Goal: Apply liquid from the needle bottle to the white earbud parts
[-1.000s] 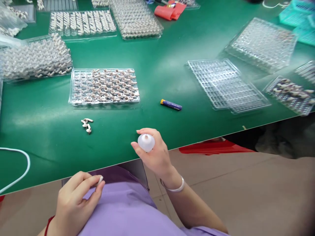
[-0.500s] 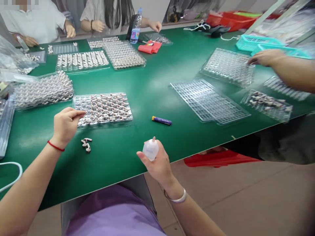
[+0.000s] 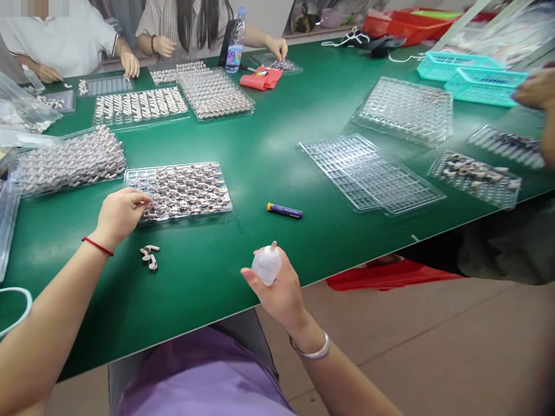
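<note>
I'm logging: left hand (image 3: 119, 215) pinching shut at tray (image 3: 195, 215) near-left corner, piece unseen | right hand (image 3: 281, 292) clamping bottle (image 3: 266, 264), nozzle up, off tray's right | left hand nearer.

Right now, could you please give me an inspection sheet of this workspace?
Surface: green table, level.
Job's things: parts tray partly filled; small bottle upright; loose parts beside the tray.
Clutter: battery; empty clear trays; red cloth.
Hands: left hand fingertips at the parts tray's near corner; right hand grips the small bottle.
Cables: white cable at the left edge.
Surroundings: co-workers seated at the far side; teal baskets.
</note>
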Motion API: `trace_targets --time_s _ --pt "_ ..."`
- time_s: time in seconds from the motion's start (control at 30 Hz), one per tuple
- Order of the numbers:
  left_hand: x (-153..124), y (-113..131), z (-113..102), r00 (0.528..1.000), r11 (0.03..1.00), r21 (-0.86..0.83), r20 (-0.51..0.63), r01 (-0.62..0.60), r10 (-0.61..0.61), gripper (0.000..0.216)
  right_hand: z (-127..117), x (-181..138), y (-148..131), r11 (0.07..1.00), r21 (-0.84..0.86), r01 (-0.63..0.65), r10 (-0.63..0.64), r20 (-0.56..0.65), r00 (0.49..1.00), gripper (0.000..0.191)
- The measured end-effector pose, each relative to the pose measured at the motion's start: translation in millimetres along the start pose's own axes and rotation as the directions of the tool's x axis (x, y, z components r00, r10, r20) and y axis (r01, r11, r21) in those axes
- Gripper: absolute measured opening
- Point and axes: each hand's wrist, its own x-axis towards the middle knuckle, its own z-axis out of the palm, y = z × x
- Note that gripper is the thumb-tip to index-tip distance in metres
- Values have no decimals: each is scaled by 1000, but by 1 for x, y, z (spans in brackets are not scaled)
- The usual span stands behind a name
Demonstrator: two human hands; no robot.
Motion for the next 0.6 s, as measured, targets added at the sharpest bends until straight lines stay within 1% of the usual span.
trace_targets --time_s 0.1,0.13,0.17,0.23,0.3,0.33,0.5,0.6 --pt "-11 6 -9 995 999 -25 -92 25 -27 24 -1 0 0 1000 -11 -2 2 -9 1000 36" --pt "-16 9 -12 995 999 -34 -92 41 -44 23 -1 1 -1 1000 -10 -2 2 -10 1000 36" --pt "-23 11 -15 997 997 -43 -54 61 -64 22 -1 1 -1 1000 -7 0 0 -7 1000 36" --pt "-35 16 -19 989 993 -48 110 106 -101 18 -2 2 -3 1000 3 2 -2 1 1000 37" --pt "-45 20 -20 953 990 -28 278 136 -123 16 -2 3 -5 1000 12 -5 5 12 1000 36" --pt "-49 21 -20 935 990 -9 330 141 -130 17 -1 3 -5 1000 15 -12 12 16 1000 36" --pt "-55 24 -18 886 990 52 442 130 -139 24 -1 3 -5 999 19 -37 36 21 999 34" --pt "-57 24 -17 877 988 75 455 138 -156 19 -2 3 -4 999 22 -48 48 31 998 33"
